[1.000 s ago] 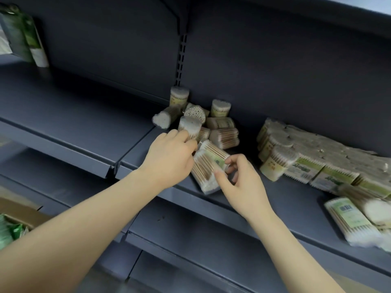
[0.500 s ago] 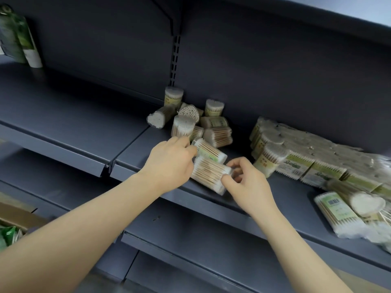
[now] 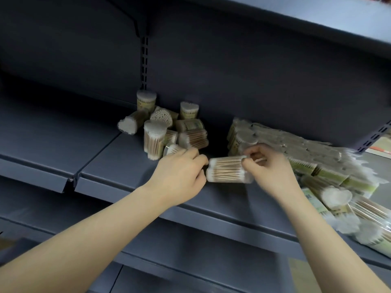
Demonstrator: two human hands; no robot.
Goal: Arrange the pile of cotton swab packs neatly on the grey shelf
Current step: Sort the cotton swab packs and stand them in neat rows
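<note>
One cotton swab pack [image 3: 227,170] lies on its side near the front of the grey shelf [image 3: 118,166], between my hands. My left hand [image 3: 179,172] has its fingers curled against the pack's left end. My right hand [image 3: 269,166] pinches its right end. Behind my left hand is a loose pile of cotton swab packs [image 3: 167,127]; some stand upright and others lie tipped over. One tipped pack [image 3: 171,149] is partly hidden under my left fingers. To the right, a row of wrapped packs [image 3: 296,149] leans along the shelf.
More wrapped packs [image 3: 338,199] lie heaped at the shelf's right front edge. An upper shelf [image 3: 296,22] overhangs close above. A slotted upright [image 3: 145,60] runs down the back panel. A seam splits the shelf left of the pile, and lower shelves sit below.
The pack has moved right along the shelf front and turned level, with both hands following it. The view has tilted upward, so more of the upper shelf shows.
</note>
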